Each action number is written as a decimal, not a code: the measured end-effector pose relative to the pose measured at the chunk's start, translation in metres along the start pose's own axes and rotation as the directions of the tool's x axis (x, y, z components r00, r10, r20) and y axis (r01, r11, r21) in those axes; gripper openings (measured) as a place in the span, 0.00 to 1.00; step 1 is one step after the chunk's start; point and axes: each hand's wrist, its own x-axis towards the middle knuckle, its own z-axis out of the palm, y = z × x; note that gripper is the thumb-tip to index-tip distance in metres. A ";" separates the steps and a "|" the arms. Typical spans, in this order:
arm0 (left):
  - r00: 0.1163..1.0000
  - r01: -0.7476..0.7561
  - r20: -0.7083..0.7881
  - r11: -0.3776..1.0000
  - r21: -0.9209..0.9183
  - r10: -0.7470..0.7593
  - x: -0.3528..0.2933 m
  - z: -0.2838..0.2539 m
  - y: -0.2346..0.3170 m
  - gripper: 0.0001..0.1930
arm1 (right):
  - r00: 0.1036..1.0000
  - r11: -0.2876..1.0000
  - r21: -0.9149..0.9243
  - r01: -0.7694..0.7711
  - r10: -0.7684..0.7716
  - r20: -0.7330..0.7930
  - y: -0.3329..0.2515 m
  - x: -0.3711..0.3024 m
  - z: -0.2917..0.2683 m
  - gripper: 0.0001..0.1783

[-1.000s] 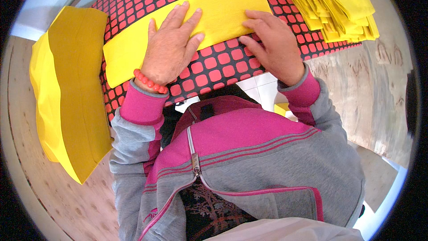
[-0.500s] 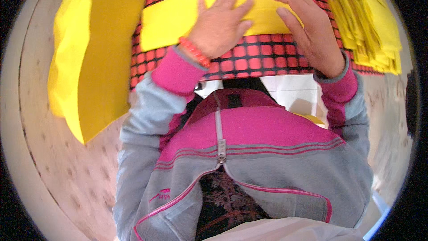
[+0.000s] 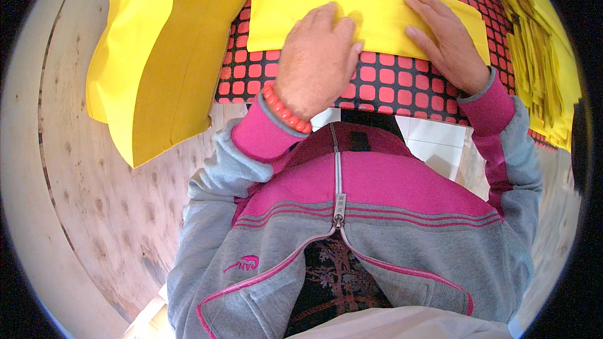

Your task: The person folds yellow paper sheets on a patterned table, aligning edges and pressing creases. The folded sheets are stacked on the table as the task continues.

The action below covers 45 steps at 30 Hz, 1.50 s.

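Observation:
A long yellow strip of folded cloth (image 3: pixel 270 16) lies across a surface with a red-and-black grid pattern (image 3: pixel 389 91). My left hand (image 3: pixel 319 56), with a red bead bracelet (image 3: pixel 286 110) at its wrist, rests on the strip's near edge, fingers reaching forward and lying flat. Over the right part of the strip, my right hand (image 3: pixel 449 47) is open, its fingers stretched out to the left and the thumb apart. Fingertips of both hands touch or nearly touch the cloth. Neither hand holds anything.
A large yellow fabric piece (image 3: pixel 182 56) hangs over the left edge of the patterned surface. At the right, several layered yellow cloth pieces (image 3: pixel 534 56) drape down its side. Pale wooden boards (image 3: pixel 125 213) lie below at the left.
My left hand's fingers have come closer together. The strip's right end now shows beside my right hand, and the strip looks flatter there. The whole view has shifted slightly.

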 end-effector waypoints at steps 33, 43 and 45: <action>0.972 -0.109 -0.186 0.974 0.198 0.146 0.012 -0.009 -0.003 0.13 | 0.999 0.999 0.034 0.003 -0.001 -0.049 0.005 -0.002 0.006 0.32; 0.982 0.059 -0.191 0.965 0.254 -0.010 0.072 0.086 -0.005 0.34 | 0.995 0.997 0.059 0.047 -0.041 -0.096 0.010 -0.002 0.013 0.33; 0.994 0.110 -0.059 0.951 0.288 -0.097 0.050 0.076 -0.015 0.33 | 0.993 0.997 0.063 0.053 -0.046 -0.106 0.010 -0.003 0.014 0.33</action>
